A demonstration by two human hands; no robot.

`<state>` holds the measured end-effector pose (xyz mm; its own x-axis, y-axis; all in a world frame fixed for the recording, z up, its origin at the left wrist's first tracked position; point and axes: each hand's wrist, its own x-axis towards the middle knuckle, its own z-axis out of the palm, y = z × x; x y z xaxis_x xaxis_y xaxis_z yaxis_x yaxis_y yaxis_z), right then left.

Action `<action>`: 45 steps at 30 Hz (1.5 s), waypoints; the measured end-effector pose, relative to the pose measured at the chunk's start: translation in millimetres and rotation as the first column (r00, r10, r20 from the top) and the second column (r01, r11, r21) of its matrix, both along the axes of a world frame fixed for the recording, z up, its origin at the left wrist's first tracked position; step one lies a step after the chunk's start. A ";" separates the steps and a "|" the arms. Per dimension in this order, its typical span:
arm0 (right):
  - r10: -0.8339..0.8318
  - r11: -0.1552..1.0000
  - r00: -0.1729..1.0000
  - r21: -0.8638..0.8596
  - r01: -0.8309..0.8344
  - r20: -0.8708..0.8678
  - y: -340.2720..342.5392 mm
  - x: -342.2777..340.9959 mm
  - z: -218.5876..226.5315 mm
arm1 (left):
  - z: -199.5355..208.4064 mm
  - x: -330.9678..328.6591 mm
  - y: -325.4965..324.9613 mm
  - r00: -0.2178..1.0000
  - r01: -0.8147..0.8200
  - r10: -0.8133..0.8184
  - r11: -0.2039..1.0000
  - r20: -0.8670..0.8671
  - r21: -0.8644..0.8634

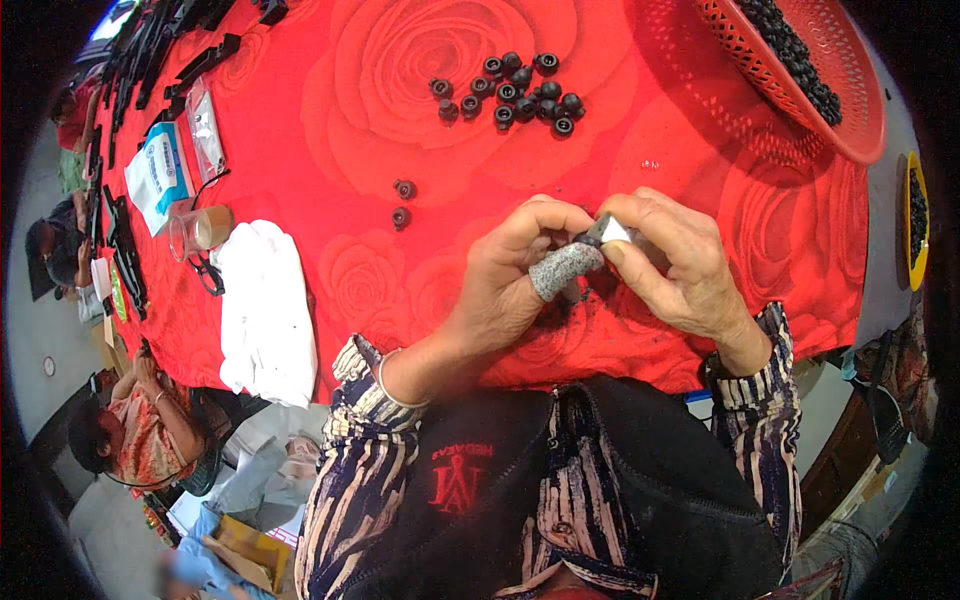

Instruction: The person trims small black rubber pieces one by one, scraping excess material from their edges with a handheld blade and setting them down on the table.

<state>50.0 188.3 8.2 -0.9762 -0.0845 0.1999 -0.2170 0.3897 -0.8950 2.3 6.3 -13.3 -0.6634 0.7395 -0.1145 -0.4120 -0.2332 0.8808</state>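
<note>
My left hand (510, 275) and my right hand (675, 260) meet over the red rose-patterned tablecloth (340, 120). A grey knitted cot covers my left thumb (562, 268). Both hands pinch a small black and white part (606, 231) between fingertips; its shape is mostly hidden. A heap of small black round caps (515, 92) lies further out on the cloth. Two loose caps (402, 202) sit to the left of my hands.
A red mesh basket (850, 110) with several black parts stands at the far right. A white cloth (265, 310), a glass cup (200, 230), plastic packets (160, 175) and black strips (170, 50) lie on the left. Other people sit beyond the table's left edge.
</note>
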 end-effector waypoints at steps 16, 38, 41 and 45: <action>0.005 1.000 1.000 0.010 -0.005 0.022 -1.3 2.1 1.8 | -1.0 1.7 -0.9 1.000 -0.020 0.019 0.999 -0.018 -0.034; 0.084 0.996 0.960 0.053 -0.072 -0.267 -5.6 3.3 -0.9 | 8.2 -2.3 -2.1 0.942 0.027 -0.021 1.000 0.336 -0.014; 0.074 0.993 0.946 0.107 -0.042 -0.315 -10.1 4.3 -2.8 | -3.1 -1.4 -2.1 0.931 0.043 -0.062 0.997 0.360 0.060; 0.042 0.986 0.941 0.167 0.015 -0.336 -13.5 4.8 -2.4 | -5.7 -2.0 -1.6 0.898 0.010 -0.050 0.996 0.436 0.093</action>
